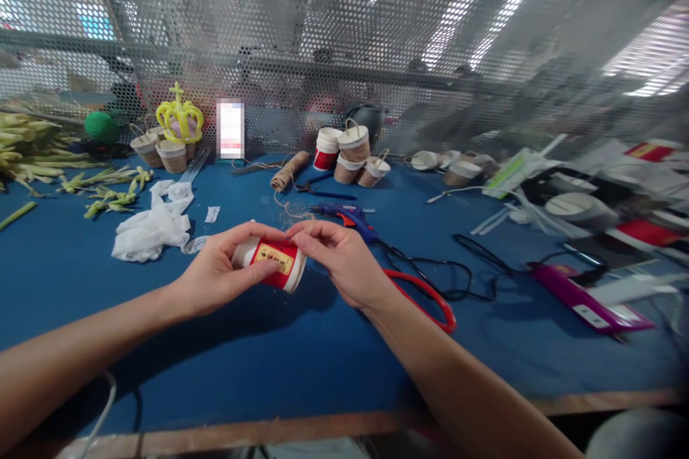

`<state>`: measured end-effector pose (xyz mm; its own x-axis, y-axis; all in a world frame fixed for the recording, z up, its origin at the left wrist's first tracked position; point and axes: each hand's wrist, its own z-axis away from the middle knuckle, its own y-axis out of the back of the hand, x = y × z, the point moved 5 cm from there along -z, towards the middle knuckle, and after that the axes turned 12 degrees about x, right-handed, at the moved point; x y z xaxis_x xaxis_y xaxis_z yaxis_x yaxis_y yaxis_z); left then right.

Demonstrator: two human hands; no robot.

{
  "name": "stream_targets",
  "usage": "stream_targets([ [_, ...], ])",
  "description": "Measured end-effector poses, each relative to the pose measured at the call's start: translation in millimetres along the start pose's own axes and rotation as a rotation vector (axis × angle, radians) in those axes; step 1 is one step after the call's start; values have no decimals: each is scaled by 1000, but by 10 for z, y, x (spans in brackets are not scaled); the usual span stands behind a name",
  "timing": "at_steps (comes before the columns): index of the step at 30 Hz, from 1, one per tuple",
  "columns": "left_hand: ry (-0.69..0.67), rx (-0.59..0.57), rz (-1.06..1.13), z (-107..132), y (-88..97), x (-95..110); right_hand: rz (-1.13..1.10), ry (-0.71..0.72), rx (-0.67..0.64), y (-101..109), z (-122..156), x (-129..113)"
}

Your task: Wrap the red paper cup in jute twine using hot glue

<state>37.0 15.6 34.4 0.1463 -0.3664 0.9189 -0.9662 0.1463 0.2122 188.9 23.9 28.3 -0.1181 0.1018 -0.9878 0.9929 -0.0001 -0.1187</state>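
My left hand [231,265] is wrapped around a white paper cup [298,276] that lies on its side above the blue table. A red band with a yellow label [274,258] runs round the cup. At the cup's rim, the thumb and fingertips of my right hand [334,251] are pinched together. What sits between them, if anything, is too small to make out. Just beyond my right hand lies a blue glue gun [352,219]. A red loop handle [430,297] shows beside my right wrist, the rest of it hidden.
Behind my hands are a twine roll [289,172], pliers [326,190] and several small burlap-wrapped cups [354,143]. White lace [153,229] lies left, near green stems [115,197]. A purple power strip [589,297] and black cables [457,283] lie right. Perforated metal [291,36] closes the back.
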Motion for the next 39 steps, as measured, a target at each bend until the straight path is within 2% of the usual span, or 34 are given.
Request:
stream_targets([
  [7,-21,-16,16,17,7,-5,22,-5,59,26,-14,14],
  [20,-153,25,-34,45,21,31,172,-46,15,23,-15,8],
  [23,-172,42,-56,61,36,0,233,-104,46,47,-8,34],
  [26,-215,24,-108,81,34,-20,283,-211,7,42,9,90],
  [29,-310,-7,-169,92,17,-7,200,-324,-46,16,17,149],
  [32,-363,-35,-218,78,-8,4,63,-404,-28,12,6,194],
  [35,-225,-47,-200,25,-16,-37,60,-356,8,20,-3,191],
  [39,14,-36,-64,-33,1,-111,233,-133,0,-1,21,106],
])
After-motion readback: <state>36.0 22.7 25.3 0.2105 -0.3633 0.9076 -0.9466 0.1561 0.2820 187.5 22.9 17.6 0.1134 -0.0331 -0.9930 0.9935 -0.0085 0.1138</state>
